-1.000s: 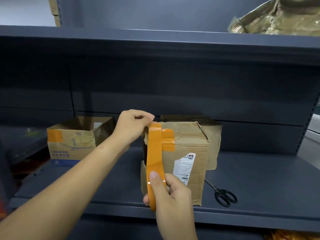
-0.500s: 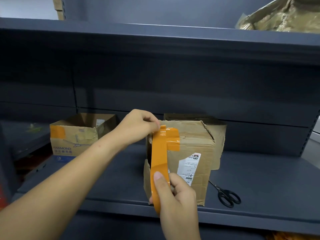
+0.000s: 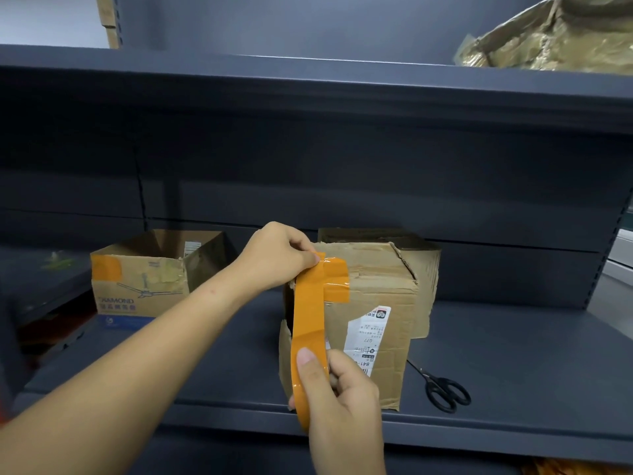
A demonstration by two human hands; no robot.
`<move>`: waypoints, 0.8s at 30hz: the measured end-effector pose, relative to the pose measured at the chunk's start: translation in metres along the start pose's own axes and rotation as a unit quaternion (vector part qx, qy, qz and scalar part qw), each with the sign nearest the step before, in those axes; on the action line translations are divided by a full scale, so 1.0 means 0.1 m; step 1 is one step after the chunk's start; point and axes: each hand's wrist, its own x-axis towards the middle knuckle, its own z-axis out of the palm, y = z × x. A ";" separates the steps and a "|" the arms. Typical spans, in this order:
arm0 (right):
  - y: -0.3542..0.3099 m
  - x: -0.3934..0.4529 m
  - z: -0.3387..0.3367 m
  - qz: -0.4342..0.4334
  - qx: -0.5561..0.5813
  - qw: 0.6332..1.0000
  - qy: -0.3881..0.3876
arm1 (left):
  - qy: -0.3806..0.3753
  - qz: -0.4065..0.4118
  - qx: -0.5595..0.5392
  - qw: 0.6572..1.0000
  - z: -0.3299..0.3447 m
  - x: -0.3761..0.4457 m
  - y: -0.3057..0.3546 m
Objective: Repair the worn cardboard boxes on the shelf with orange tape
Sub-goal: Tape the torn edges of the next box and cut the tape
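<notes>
A worn cardboard box with a white label stands on the dark shelf. An orange tape patch sits at its top left corner. My left hand pinches the free end of an orange tape strip at that corner. The strip runs down the box's left front edge to the orange tape roll, which my right hand grips, thumb on the tape. A second open box with an orange patch stands to the left.
Black scissors lie on the shelf right of the box. Another cardboard box stands behind it. The upper shelf carries a crumpled tape-wrapped bundle at the right. The shelf's front edge runs just below my right hand.
My left hand has pressed the tape end nearer the box's top corner, and the strip now lies closer to the box. My right hand still holds the roll low.
</notes>
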 end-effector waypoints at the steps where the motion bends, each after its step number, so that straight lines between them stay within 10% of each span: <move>1: 0.01 0.00 0.00 0.000 -0.003 1.000 0.000 | 0.005 -0.001 0.001 1.000 0.02 -0.01 0.00; 14: 0.06 0.03 -0.04 -0.003 -0.011 1.000 0.003 | 0.109 0.127 0.109 0.980 -0.05 -0.14 -0.07; 18: 0.08 0.04 -0.05 0.013 0.008 1.000 -0.002 | 0.015 0.256 0.181 0.950 -0.16 -0.31 -0.16; 24: 0.04 0.02 -0.01 0.023 0.031 0.999 -0.007 | -0.057 0.190 0.198 0.960 -0.12 -0.34 -0.31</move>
